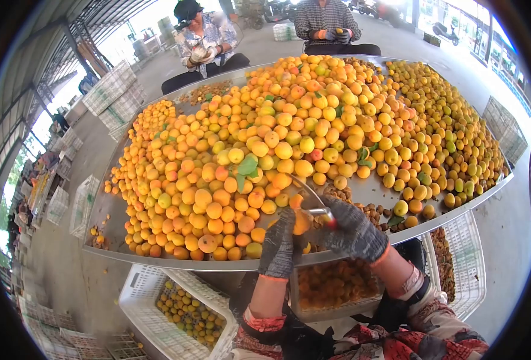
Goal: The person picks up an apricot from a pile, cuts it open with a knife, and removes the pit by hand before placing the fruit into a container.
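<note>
My left hand [277, 245], in a dark grey knit glove with an orange cuff, closes around an orange apricot [302, 222] near the metal table's front edge. Facing it, my right hand [355, 233] wears a matching glove and grips a knife [310, 192] with a thin, curved metal blade and a bit of red near the fingers. The blade arcs up over the apricot, and its handle is hidden in the glove. Beyond both hands rises a large heap of apricots [283, 150]. Brown pits [370, 211] lie beside my right hand.
Below the table edge stand a white crate [134, 294] of yellow-green fruit, a bin of orange pieces [337, 282] and a crate [472, 264] of brown pieces. Two people [205, 39] sit across the metal table [112, 219]. Stacked crates [118, 96] stand left.
</note>
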Motion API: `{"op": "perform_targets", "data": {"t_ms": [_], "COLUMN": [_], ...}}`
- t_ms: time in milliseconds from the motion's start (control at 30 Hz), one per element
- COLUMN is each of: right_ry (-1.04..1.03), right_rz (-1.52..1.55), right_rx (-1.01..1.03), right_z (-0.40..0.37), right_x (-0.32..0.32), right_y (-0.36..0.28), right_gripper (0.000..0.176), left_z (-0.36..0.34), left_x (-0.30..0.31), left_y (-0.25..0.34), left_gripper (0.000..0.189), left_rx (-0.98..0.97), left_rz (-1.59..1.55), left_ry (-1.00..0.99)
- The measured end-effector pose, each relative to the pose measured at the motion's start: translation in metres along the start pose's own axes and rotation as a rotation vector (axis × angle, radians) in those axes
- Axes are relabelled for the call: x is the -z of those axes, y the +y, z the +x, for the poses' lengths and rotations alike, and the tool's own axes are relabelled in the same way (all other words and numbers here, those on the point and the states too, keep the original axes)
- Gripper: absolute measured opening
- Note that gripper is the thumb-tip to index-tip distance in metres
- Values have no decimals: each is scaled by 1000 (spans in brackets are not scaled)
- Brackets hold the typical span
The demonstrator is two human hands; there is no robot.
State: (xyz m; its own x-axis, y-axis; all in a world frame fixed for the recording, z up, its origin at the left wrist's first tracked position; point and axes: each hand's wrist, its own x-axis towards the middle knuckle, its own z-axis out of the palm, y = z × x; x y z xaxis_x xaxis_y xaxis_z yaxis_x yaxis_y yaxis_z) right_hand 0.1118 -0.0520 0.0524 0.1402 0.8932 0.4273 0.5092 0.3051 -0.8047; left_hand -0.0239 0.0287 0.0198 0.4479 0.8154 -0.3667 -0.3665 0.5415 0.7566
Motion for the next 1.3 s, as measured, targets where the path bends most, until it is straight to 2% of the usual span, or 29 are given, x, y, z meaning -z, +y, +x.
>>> {"op": "perform_targets", "data": {"t_ms": [100,167,233,267,333,367,400,433,500,567,633,767,833,900,967,1033,1067,1133,1167,1233,1267,1300], "right_ry": [-301,-290,-277,-306,-333,-254,-170,-170,-109,-79,-46,14,59,76,20,-36,-100,-160,-110,-77,-77,55], "right_rz": [30,47,66,43,20,291,561,560,-185,-239,-293,-365,-398,-252,-250,-248,-167,-88,8,299,301,159], "right_rx": [-36,-76,-114,-137,-157,-180,-202,-202,64,79,93,147,165,192,199,211,138,72,-71,-364,-357,-155], "right_z": [12,13,16,20,19,10,5,6,8,6,5,-3,-5,-4,-2,3,5,6,3,4,0,-10], "right_x": [0,-5,-7,-4,-9,-19,-24,-24,-23,-25,-26,-31,-32,-31,-23,-17,-13,-10,-10,-5,-5,-7], "right_y": [18,25,23,16,23,44,55,51,40,41,37,34,37,38,42,42,40,31,23,3,8,17], "right_gripper": [61,60,59,57,55,55,56,56,60,61,62,64,64,63,64,64,62,60,58,54,54,51], "left_z": [-5,-5,1,5,11,7,0,-3,-1,3,6,0,-3,5,3,-4,-4,1,7,23,17,4], "left_x": [6,11,15,16,16,10,1,-4,0,3,4,2,5,14,12,4,4,9,21,46,36,16], "left_y": [5,4,-4,-9,-19,-15,-7,-3,-5,-11,-17,-15,-12,-14,-11,-4,-6,-12,-20,-37,-28,-14], "left_gripper": [37,37,37,37,34,34,37,39,39,39,37,36,37,37,37,37,37,38,38,42,42,40], "left_rx": [11,32,-124,-123,-34,-33,53,138,162,185,-3,47,-60,-127,-194,177,175,138,134,-223,-230,-245], "left_rz": [174,281,452,451,226,226,192,158,137,120,89,32,165,284,403,124,126,-92,-92,410,413,296], "left_ry": [-54,-88,-124,-122,-49,-48,0,48,33,17,-97,-92,-201,-233,-261,-113,-117,-100,-100,-215,-214,-183]}}
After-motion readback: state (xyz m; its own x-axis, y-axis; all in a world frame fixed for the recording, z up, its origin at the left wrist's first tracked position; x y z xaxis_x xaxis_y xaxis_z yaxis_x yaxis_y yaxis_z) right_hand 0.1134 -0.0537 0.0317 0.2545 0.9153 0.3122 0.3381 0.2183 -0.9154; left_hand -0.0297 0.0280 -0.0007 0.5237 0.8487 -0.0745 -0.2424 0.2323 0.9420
